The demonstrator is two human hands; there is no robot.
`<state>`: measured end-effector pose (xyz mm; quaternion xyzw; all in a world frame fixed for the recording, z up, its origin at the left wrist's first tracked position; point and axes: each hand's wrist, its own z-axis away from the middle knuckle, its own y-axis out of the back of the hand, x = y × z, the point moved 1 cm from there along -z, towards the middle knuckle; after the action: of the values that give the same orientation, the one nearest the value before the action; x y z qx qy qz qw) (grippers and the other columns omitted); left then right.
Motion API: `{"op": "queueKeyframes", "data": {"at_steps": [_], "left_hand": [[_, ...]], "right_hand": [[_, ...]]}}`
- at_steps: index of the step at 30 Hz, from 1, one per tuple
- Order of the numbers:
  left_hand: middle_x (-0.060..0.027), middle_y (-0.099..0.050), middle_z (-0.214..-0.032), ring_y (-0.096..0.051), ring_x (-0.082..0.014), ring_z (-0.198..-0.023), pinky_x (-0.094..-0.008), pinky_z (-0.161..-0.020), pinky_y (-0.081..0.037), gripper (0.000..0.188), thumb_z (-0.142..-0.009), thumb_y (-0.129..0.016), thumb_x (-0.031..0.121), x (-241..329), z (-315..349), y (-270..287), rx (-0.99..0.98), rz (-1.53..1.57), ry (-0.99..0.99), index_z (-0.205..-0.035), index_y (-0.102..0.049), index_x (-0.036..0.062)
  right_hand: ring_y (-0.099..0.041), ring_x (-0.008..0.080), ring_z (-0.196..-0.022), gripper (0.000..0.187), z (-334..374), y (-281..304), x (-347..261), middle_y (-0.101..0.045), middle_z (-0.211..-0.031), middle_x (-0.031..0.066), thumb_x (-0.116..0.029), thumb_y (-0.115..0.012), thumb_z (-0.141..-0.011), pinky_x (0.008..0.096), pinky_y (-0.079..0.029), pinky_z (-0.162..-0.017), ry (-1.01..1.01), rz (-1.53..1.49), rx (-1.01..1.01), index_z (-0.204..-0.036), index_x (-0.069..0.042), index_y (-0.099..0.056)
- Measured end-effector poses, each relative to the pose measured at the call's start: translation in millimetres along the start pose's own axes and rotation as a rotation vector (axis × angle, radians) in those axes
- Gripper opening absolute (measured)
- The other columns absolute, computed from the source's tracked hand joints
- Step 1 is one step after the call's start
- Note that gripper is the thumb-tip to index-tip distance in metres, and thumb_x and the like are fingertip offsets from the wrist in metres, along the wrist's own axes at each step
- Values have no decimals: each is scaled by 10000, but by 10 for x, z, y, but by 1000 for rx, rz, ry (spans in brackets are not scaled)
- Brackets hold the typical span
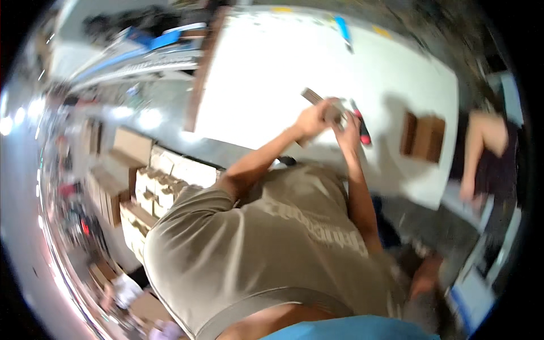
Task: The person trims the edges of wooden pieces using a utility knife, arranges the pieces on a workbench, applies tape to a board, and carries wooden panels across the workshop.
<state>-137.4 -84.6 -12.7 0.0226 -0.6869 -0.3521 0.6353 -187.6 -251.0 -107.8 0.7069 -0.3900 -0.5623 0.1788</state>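
Over the near part of the white tabletop (272, 62), my two hands meet around a small brown-grey piece (333, 115), blurred and partly covered by fingers. My left hand (311, 120) is closed on it from the left. My right hand (349, 135) has its fingers curled at the piece's right side. A brown strip (310, 95) sticks out just beyond my left hand; whether it joins the held piece I cannot tell. Close beside my right hand lies a red and black hand tool (364, 129).
A blue-handled tool (343, 29) lies at the table's far edge. Folded brown cardboard pieces (423, 137) stand on its right side. Another person's arm (477, 144) is beyond the right edge. Cartons with packed contents (156, 184) stand at left.
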Motion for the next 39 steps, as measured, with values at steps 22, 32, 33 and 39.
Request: {"op": "queueKeyframes", "data": {"at_steps": [22, 32, 33, 39], "left_hand": [[-41, -473, -621, -490, -215, -596, -346, -640, -457, 514, -869, -344, 540, -581, 777, 1348, 272, 1214, 184, -711, -499, 75], [-38, -478, -717, -467, -209, -689, -380, -720, -434, 491, -869, -392, 546, -711, 708, 1726, 145, 1567, 240, -864, -516, 72], [-48, -498, -772, -485, -215, -732, -395, -751, -450, 535, -886, -387, 564, -696, 712, 1732, 144, 1610, 285, -967, -532, 56], [-62, -615, -956, -599, -142, -923, -328, -821, -492, 347, -995, -516, 260, -634, 708, 1720, 144, 1262, 237, -1264, -537, 41]], "right_hand": [[-631, 403, -1059, 388, -457, 301, -1211, -665, -1168, 217, -82, -541, -980, 434, -513, -879, 198, -80, -239, -1367, -88, -560], [-705, 314, -821, 294, -577, 133, -1399, -720, -949, 175, -115, -638, -926, 386, -537, -737, 9, 12, -293, -1211, -50, -612], [-705, 314, -821, 294, -571, 149, -1396, -720, -949, 175, -115, -638, -926, 386, -537, -737, 1, 27, -288, -1211, -50, -612], [-632, 130, -964, 348, -580, 225, -1771, -671, -1077, 104, -64, -619, -956, 279, -567, -805, -209, -761, -471, -1293, -10, -551]]}}
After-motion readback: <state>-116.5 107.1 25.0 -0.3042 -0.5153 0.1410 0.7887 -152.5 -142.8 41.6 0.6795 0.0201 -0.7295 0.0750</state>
